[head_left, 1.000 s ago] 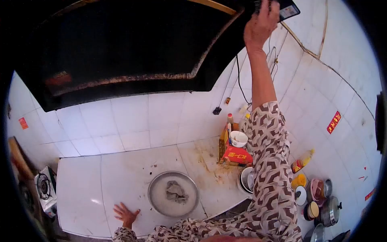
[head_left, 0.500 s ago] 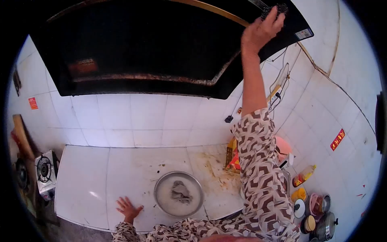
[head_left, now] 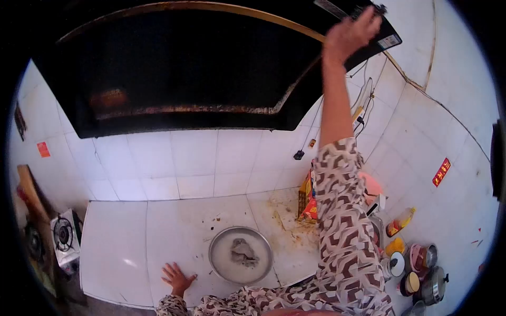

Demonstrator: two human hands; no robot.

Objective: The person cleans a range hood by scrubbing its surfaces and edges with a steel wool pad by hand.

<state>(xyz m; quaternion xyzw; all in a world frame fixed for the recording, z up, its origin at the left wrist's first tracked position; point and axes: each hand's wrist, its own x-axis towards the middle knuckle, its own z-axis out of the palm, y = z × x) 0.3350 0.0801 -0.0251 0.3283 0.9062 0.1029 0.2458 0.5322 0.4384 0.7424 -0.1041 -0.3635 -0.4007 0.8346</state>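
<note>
High at the upper right, my right hand (head_left: 350, 36) grips a dark, shiny scrubber, apparently a steel wool pad (head_left: 380, 9), against the right end of the black range hood (head_left: 184, 68). The hand is slightly blurred and covers part of the pad. Rusty brown grime runs along the hood's lower trim. My left hand (head_left: 178, 280) lies flat with fingers spread on the white tiled counter (head_left: 113, 253). Beside it stands a round metal basin (head_left: 212, 258) of cloudy water, in which a grey cloth (head_left: 242, 253) lies.
A gas stove (head_left: 64, 237) stands at the far left. Behind my right sleeve are a yellow crate (head_left: 303, 203) and a pink bowl (head_left: 372, 184). An oil bottle (head_left: 400, 221) and several pots (head_left: 435, 287) line the right side. Cables (head_left: 363, 102) hang on the wall below the hood.
My right hand has shifted slightly right along the hood with the scrubber. The view has moved a little, so the basin and left hand appear lower and further right.
</note>
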